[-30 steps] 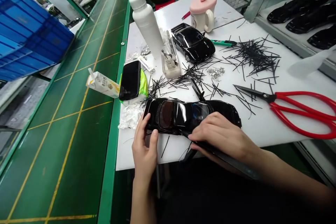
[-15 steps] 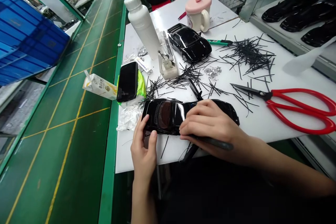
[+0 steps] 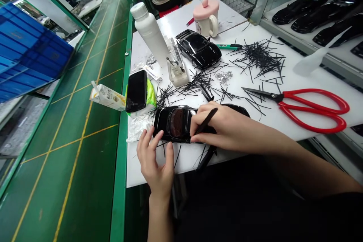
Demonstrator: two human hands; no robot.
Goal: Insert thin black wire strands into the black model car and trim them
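Note:
A glossy black toy car [image 3: 176,123] lies lengthwise near the front edge of the white table [image 3: 297,83]. My left hand [image 3: 155,162] sits at the car's left end, fingers apart, fingertips touching its body. My right hand [image 3: 224,128] rests over the car's middle and pinches a thin black strip [image 3: 205,121] that slants up from the roof. Loose black strips [image 3: 198,81] lie scattered behind the car.
Red-handled scissors [image 3: 309,107] lie at right. A second black toy car [image 3: 198,49], white bottle [image 3: 150,32], pink-lidded mug [image 3: 206,18], phone [image 3: 136,90] and small carton [image 3: 107,97] stand behind. A green conveyor [image 3: 70,121] runs at left. A person stands at the far end.
My right hand slid left along the car and now holds a black strip raised over the roof. My left hand's fingers have loosened and spread at the car's end.

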